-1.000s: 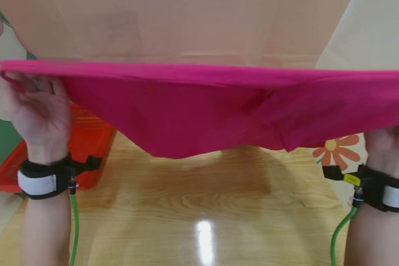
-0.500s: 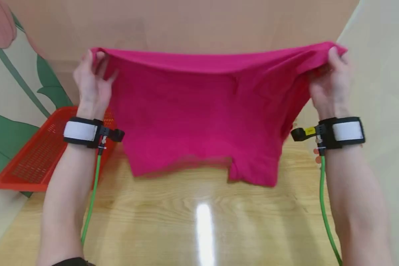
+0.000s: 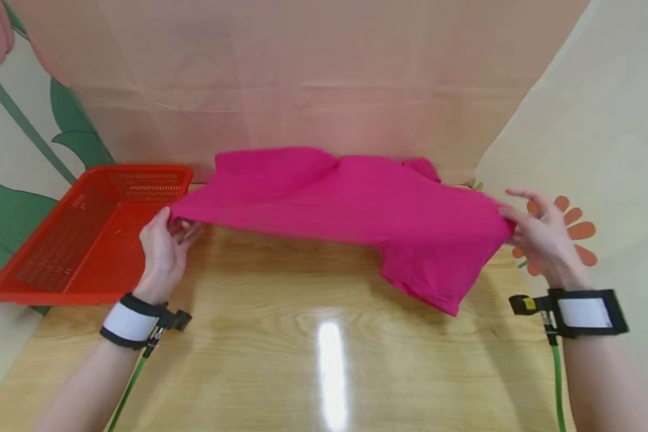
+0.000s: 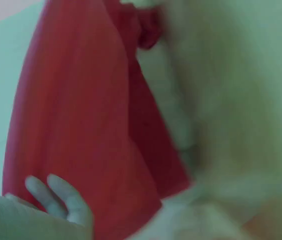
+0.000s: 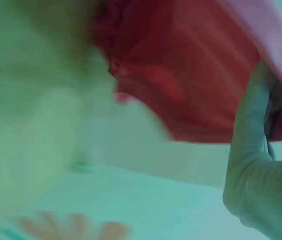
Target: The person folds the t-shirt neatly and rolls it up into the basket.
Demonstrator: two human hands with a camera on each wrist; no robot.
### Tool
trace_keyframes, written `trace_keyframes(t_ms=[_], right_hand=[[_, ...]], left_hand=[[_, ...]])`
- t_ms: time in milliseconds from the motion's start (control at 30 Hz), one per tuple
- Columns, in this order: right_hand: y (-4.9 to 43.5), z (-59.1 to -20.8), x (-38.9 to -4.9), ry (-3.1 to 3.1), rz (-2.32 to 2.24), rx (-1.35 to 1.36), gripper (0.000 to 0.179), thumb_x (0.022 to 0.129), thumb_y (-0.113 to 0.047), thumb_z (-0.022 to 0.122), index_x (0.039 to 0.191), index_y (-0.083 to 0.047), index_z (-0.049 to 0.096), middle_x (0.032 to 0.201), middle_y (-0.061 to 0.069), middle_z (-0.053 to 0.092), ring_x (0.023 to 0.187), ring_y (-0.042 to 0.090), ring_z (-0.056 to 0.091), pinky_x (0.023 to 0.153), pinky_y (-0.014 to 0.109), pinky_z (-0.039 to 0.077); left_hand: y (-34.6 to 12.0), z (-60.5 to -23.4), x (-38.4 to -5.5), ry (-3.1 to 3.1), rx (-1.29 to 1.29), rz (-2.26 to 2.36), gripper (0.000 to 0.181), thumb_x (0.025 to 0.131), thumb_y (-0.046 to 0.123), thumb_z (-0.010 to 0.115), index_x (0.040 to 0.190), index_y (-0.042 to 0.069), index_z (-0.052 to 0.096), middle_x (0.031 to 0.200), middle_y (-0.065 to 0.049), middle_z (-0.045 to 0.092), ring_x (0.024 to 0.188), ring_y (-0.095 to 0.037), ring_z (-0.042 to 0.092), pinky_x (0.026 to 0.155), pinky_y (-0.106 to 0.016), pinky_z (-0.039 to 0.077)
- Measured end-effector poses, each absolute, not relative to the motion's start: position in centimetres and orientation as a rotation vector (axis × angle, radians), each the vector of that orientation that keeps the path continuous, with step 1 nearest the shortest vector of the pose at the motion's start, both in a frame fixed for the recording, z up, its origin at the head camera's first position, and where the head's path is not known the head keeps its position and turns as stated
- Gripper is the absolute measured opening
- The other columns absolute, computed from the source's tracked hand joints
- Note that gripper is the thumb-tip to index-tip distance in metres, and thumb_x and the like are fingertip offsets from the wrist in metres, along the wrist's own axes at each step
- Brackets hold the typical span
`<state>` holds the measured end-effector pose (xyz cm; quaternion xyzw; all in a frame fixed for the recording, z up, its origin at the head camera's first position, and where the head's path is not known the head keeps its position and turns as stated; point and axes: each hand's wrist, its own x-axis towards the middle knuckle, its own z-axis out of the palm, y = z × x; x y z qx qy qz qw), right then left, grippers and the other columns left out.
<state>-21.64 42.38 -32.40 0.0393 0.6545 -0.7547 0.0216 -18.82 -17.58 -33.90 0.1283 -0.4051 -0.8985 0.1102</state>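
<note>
A bright pink cloth (image 3: 324,201), possibly a garment, is stretched between my two hands above the table in the head view. My left hand (image 3: 164,255) pinches its left corner beside the red basket. At the other end, my right hand (image 3: 545,240) pinches the right corner between thumb and fingers, the index finger extended. The far part spreads towards the back wall, while a loose flap hangs down at the right front. In the left wrist view, the cloth (image 4: 81,110) drapes past my fingers (image 4: 73,200). My right thumb (image 5: 250,115) presses the cloth's edge in the right wrist view.
A red plastic basket (image 3: 11,288) with perforated sides stands at the left of the wooden table (image 3: 259,360). Behind rises a pinkish wall covering (image 3: 324,90). Flower-patterned sheets (image 3: 615,150) line the sides. Green cables (image 3: 558,384) run from both wrist cameras.
Both hands have come down from their raised position, and the right one has turned over. The cloth has swung from hanging upright to lying out flatter towards the back wall.
</note>
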Motion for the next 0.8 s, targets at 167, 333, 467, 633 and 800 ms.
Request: trace_keyframes(t_ms=[167, 333, 467, 633, 800], right_hand=[[43.3, -38.9, -20.0, 2.192, -1.818, 0.064, 0.025, 0.105, -0.015, 0.05, 0.123, -0.032, 0.048, 0.089, -0.008, 0.073, 0.07, 0.012, 0.071, 0.064, 0.031, 0.06], [43.7, -41.5, -18.5, 2.085, -1.637, 0.039, 0.021, 0.108, -0.019, 0.043, 0.123, -0.032, 0.052, 0.099, -0.01, 0.07, 0.072, 0.016, 0.071, 0.065, 0.036, 0.061], [43.6, -42.1, -17.9, 2.015, -1.583, 0.039, 0.025, 0.109, -0.02, 0.042, 0.128, -0.026, 0.057, 0.094, -0.005, 0.067, 0.074, 0.017, 0.071, 0.068, 0.038, 0.062], [43.6, -42.7, -17.7, 2.141, -1.363, 0.083, 0.033, 0.108, -0.018, 0.044, 0.139, -0.012, 0.048, 0.098, 0.005, 0.061, 0.079, 0.019, 0.069, 0.072, 0.04, 0.062], [43.5, -43.8, -18.2, 2.277, -1.22, 0.035, 0.041, 0.107, -0.016, 0.044, 0.143, 0.0, 0.036, 0.119, 0.018, 0.051, 0.082, 0.017, 0.063, 0.072, 0.039, 0.061]], left_hand=[[-17.8, -38.9, -16.8, -1.448, 0.635, -2.512, 0.04, 0.107, 0.019, 0.041, 0.072, 0.013, 0.061, 0.06, 0.003, 0.056, 0.061, -0.012, 0.065, 0.067, -0.028, 0.058], [-18.0, -42.5, -14.9, -1.906, 0.785, -2.229, 0.025, 0.103, 0.019, 0.047, 0.082, 0.013, 0.059, 0.064, 0.008, 0.053, 0.059, -0.004, 0.055, 0.06, -0.022, 0.053], [-17.6, -44.1, -13.9, -2.291, 0.705, -1.727, 0.026, 0.096, 0.013, 0.059, 0.117, 0.002, 0.048, 0.097, -0.005, 0.049, 0.084, -0.012, 0.046, 0.072, -0.02, 0.039], [-16.3, -45.1, -14.4, -2.441, 0.176, -1.107, 0.045, 0.08, -0.003, 0.066, 0.122, -0.004, 0.049, 0.112, -0.027, 0.047, 0.098, -0.039, 0.04, 0.084, -0.04, 0.029], [-15.4, -45.3, -15.8, -2.759, -0.584, -0.944, 0.037, 0.084, 0.01, 0.079, 0.117, 0.008, 0.062, 0.112, -0.011, 0.066, 0.105, -0.029, 0.05, 0.091, -0.044, 0.039]])
